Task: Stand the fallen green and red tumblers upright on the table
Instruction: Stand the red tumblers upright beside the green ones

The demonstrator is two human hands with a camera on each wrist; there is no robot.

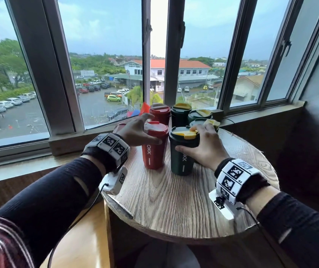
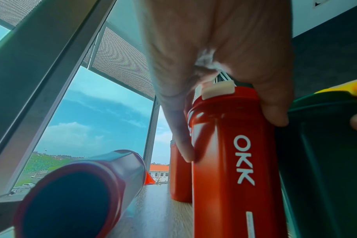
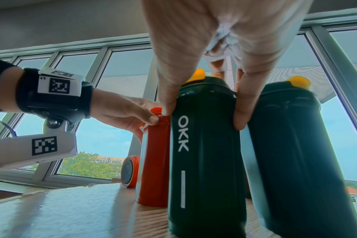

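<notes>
Head view: left hand (image 1: 135, 132) is gripping the upright red tumbler (image 1: 153, 149), right hand (image 1: 203, 146) is gripping the green tumbler (image 1: 182, 153) beside it on the table (image 1: 174, 200). Letting go carelessly could be risking toppling close neighbours; another red one (image 2: 77, 191) is lying fallen nearby.

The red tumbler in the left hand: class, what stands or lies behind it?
Behind the red tumbler stands another upright red tumbler; a fallen red tumbler lies left. The left hand hides its top.

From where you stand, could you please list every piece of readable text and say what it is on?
"OKK": red tumbler held by the left hand.
"OKK": green tumbler held by the right hand.
Wristband markers: small labels, too small to read.
Sign on the white building outside: too blurred to read.
</notes>
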